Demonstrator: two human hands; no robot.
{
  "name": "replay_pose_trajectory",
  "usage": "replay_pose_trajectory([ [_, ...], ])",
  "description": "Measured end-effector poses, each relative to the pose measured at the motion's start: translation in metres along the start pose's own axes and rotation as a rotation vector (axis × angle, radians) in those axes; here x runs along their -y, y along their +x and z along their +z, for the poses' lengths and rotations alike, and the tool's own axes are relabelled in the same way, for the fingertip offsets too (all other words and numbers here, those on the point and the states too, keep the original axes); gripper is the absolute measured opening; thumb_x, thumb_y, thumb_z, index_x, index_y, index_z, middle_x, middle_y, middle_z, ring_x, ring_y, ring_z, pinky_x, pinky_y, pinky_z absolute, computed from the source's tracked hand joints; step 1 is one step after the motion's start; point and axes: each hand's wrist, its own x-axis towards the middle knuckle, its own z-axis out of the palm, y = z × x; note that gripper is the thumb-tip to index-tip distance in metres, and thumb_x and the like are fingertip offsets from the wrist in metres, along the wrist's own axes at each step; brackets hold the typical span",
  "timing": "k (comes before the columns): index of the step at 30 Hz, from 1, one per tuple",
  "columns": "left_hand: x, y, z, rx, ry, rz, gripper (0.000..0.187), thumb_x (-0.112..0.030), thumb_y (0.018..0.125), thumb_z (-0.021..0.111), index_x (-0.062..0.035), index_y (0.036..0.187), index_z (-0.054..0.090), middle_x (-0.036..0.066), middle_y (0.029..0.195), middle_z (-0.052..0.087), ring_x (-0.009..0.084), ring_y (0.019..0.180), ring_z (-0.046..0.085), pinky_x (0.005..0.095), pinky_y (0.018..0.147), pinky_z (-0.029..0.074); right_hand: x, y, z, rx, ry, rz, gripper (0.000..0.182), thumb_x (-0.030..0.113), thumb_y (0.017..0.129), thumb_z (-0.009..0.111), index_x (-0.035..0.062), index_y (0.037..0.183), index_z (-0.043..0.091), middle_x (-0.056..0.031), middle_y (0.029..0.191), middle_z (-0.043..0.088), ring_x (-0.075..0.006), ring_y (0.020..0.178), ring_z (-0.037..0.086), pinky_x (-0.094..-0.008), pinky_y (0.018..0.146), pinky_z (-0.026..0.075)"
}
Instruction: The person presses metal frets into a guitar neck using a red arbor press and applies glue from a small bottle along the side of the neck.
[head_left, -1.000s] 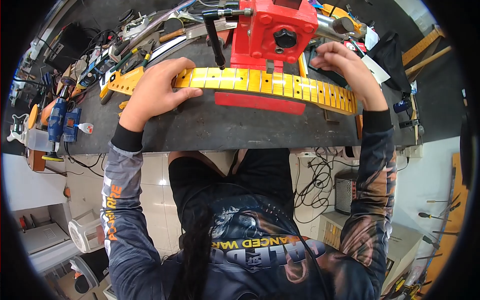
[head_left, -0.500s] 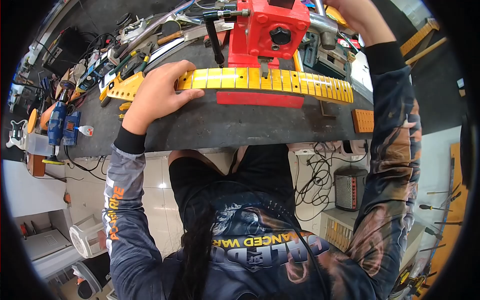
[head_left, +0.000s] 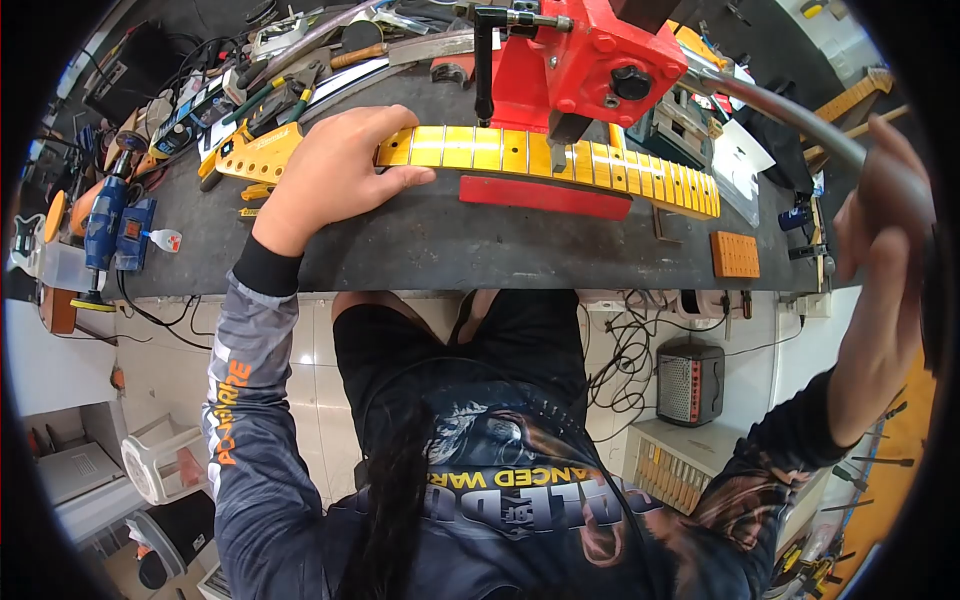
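A yellow guitar neck [head_left: 500, 150] with metal frets lies across the dark workbench [head_left: 420, 250], under a red press [head_left: 590, 70]. My left hand [head_left: 335, 175] rests flat on the neck near its headstock [head_left: 255, 155], holding it down. My right hand [head_left: 885, 230] is at the right edge of view, closed around the press's long metal lever [head_left: 790, 115], which slopes down from the red body. The press foot [head_left: 558, 150] sits just above the frets. A red base strip [head_left: 545, 195] lies under the neck.
Pliers, cutters and cables crowd the bench's back left [head_left: 270, 90]. A blue power tool [head_left: 105, 235] stands at the left end. An orange block [head_left: 735, 255] sits at the bench's right front. A small amplifier [head_left: 690, 380] stands on the floor below.
My right hand left the neck, reached up to the press lever, and has swung it down to the right. My left hand stays on the neck.
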Motion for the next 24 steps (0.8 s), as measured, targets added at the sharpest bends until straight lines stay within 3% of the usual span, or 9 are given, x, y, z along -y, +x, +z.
replay_pose_trajectory([
  [4, 0.000, 0.000, 0.001, -0.004, -0.002, 0.012, 0.056, -0.042, 0.089, 0.093, -0.0024, 0.124, 0.074, 0.016, 0.103, 0.076, 0.0373, 0.089, 0.071, 0.0446, 0.079, 0.056, 0.021, -0.024, -0.011, 0.265, 0.088, -0.012, 0.074, 0.052, 0.117, 0.061, -0.0100, 0.157, 0.058, -0.0082, 0.115, 0.064, -0.0096, 0.089, 0.057, -0.0265, 0.080, 0.045],
  [6, 0.000, 0.001, 0.001, -0.004, -0.006, 0.014, 0.056, -0.042, 0.089, 0.093, -0.0022, 0.124, 0.074, 0.016, 0.102, 0.076, 0.0376, 0.089, 0.071, 0.0448, 0.079, 0.056, 0.035, -0.040, 0.001, 0.266, 0.301, 0.280, 0.088, 0.057, 0.105, 0.080, -0.0067, 0.160, 0.053, -0.0075, 0.145, 0.057, -0.0084, 0.100, 0.056, -0.0253, 0.096, 0.049],
  [10, 0.000, 0.001, 0.000, -0.005, -0.008, 0.025, 0.056, -0.042, 0.089, 0.093, -0.0017, 0.124, 0.074, 0.016, 0.101, 0.075, 0.0358, 0.086, 0.069, 0.0441, 0.077, 0.056, 0.040, -0.058, 0.006, 0.320, 0.261, 0.356, 0.087, 0.047, 0.100, 0.090, -0.0016, 0.161, 0.054, -0.0037, 0.139, 0.058, -0.0060, 0.101, 0.054, -0.0209, 0.095, 0.047],
  [12, 0.001, 0.001, 0.000, -0.002, -0.009, 0.021, 0.056, -0.042, 0.090, 0.093, -0.0014, 0.124, 0.074, 0.016, 0.101, 0.075, 0.0349, 0.084, 0.069, 0.0437, 0.076, 0.055, 0.059, -0.055, 0.011, 0.355, 0.317, 0.599, 0.070, 0.026, 0.103, 0.087, 0.0035, 0.161, 0.055, -0.0013, 0.131, 0.059, -0.0051, 0.103, 0.054, -0.0194, 0.094, 0.047],
  [14, 0.002, 0.000, 0.002, -0.027, -0.020, 0.031, 0.056, -0.041, 0.089, 0.093, -0.0010, 0.124, 0.074, 0.016, 0.100, 0.075, 0.0335, 0.082, 0.067, 0.0432, 0.075, 0.055, 0.064, -0.058, 0.022, 0.246, 0.364, 0.482, 0.061, 0.006, 0.103, 0.079, 0.0086, 0.160, 0.058, 0.0004, 0.128, 0.060, -0.0054, 0.105, 0.055, -0.0194, 0.094, 0.048],
  [16, 0.002, -0.001, 0.001, -0.034, -0.021, 0.034, 0.056, -0.040, 0.089, 0.093, -0.0010, 0.124, 0.074, 0.016, 0.100, 0.075, 0.0334, 0.082, 0.067, 0.0432, 0.075, 0.055, 0.090, -0.049, 0.017, 0.228, 0.522, 0.904, 0.058, -0.007, 0.100, 0.070, 0.0078, 0.156, 0.064, -0.0077, 0.148, 0.060, -0.0135, 0.125, 0.060, -0.0273, 0.106, 0.051],
  [18, 0.002, -0.002, 0.001, -0.041, -0.024, 0.036, 0.056, -0.040, 0.089, 0.094, -0.0009, 0.124, 0.074, 0.015, 0.100, 0.075, 0.0334, 0.082, 0.067, 0.0432, 0.075, 0.055, 0.083, -0.052, 0.019, 0.261, 0.508, 0.903, 0.064, -0.006, 0.096, 0.078, 0.0064, 0.157, 0.062, -0.0082, 0.149, 0.059, -0.0143, 0.124, 0.060, -0.0273, 0.104, 0.051],
  [20, 0.002, -0.002, 0.001, -0.026, -0.032, 0.027, 0.056, -0.040, 0.089, 0.094, -0.0009, 0.124, 0.075, 0.016, 0.100, 0.075, 0.0336, 0.083, 0.068, 0.0431, 0.075, 0.055, 0.054, -0.072, 0.024, 0.326, 0.537, 0.485, 0.073, -0.007, 0.092, 0.084, 0.0062, 0.160, 0.059, -0.0088, 0.150, 0.058, -0.0157, 0.123, 0.060, -0.0284, 0.106, 0.050],
  [24, 0.003, -0.001, 0.000, -0.013, -0.011, 0.020, 0.056, -0.040, 0.089, 0.094, -0.0010, 0.124, 0.075, 0.016, 0.101, 0.076, 0.0344, 0.084, 0.069, 0.0431, 0.076, 0.055, 0.046, -0.076, 0.027, 0.362, 0.531, 0.399, 0.079, -0.007, 0.090, 0.086, 0.0057, 0.161, 0.058, -0.0100, 0.150, 0.058, -0.0179, 0.123, 0.061, -0.0297, 0.109, 0.049],
])
